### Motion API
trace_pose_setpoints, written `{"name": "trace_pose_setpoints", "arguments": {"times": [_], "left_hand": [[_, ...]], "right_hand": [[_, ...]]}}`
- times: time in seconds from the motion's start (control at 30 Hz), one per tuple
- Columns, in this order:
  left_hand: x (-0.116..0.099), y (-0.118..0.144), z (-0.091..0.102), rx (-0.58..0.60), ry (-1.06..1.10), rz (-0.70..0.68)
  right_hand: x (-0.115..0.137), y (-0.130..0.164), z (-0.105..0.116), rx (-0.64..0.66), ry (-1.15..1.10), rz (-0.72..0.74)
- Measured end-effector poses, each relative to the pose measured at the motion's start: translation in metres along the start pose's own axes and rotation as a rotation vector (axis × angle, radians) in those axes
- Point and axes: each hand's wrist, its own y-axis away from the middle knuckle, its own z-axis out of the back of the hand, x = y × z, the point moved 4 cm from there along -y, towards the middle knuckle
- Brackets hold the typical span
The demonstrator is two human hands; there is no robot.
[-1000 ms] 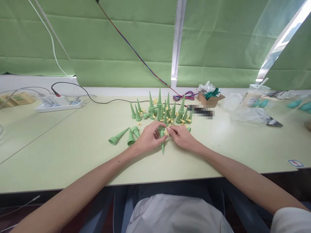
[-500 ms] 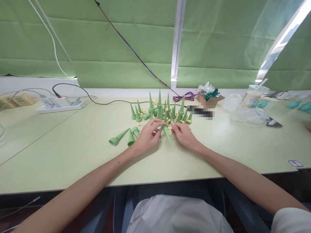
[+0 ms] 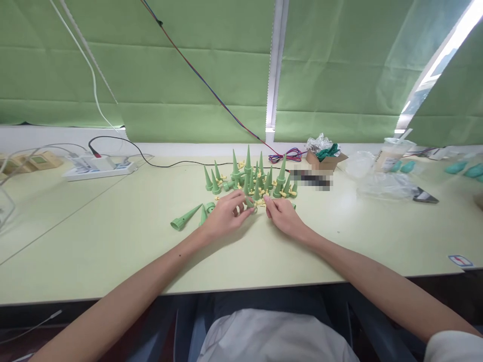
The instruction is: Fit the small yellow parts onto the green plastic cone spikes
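Note:
My left hand [image 3: 225,215] rests on the pale green table [image 3: 113,236] with its fingers closed round a small green cone [image 3: 249,203], which is largely hidden. My right hand [image 3: 282,217] is just to the right, fingertips pinched on a small yellow piece [image 3: 260,202] beside that cone. Right behind both hands stands a cluster of upright green cones [image 3: 248,171] with several yellow pieces scattered among them. To the left of my left hand, a long green cone [image 3: 184,217] lies on its side and a shorter cone [image 3: 203,214] stands beside it.
A white power strip [image 3: 100,171] with cables lies at the back left. At the back right are a small cardboard box [image 3: 325,160], crumpled plastic bags [image 3: 385,182], a drink cup [image 3: 392,152], a dark phone [image 3: 425,196] and coiled wires [image 3: 284,154]. Green blinds hang behind.
The cone my left hand held has gone from pointing toward me to tucked short between my fingers near the cluster. Both hands shifted slightly forward; the camera tilted down a little.

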Motion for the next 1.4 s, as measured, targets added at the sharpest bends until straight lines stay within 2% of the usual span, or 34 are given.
{"name": "trace_pose_setpoints", "arguments": {"times": [0.17,0.27,0.43,0.6,0.8,0.97,1.1,1.23,1.4], "left_hand": [[0.020,-0.016,0.033,-0.038,-0.198,0.194],[0.038,-0.028,0.042,-0.003,-0.232,0.306],[0.065,-0.044,0.039,0.048,-0.335,0.451],[0.080,-0.046,0.030,0.115,-0.331,0.501],[0.086,-0.045,0.028,0.169,-0.316,0.491],[0.082,-0.038,0.047,0.212,-0.376,0.493],[0.081,-0.023,0.057,0.377,-0.389,0.556],[0.084,-0.010,0.054,0.528,-0.425,0.619],[0.077,-0.010,0.044,0.569,-0.422,0.570]], "right_hand": [[0.004,0.003,-0.004,0.040,0.037,0.038],[0.007,0.006,-0.008,0.101,0.033,0.062],[0.011,0.010,-0.012,0.172,0.082,0.101],[0.012,0.011,-0.012,0.194,0.118,0.131],[0.013,0.012,-0.012,0.218,0.133,0.151],[0.013,0.011,-0.012,0.223,0.134,0.169],[0.012,0.012,-0.012,0.220,0.142,0.181],[0.012,0.013,-0.013,0.222,0.154,0.199],[0.013,0.012,-0.013,0.220,0.166,0.214]]}}
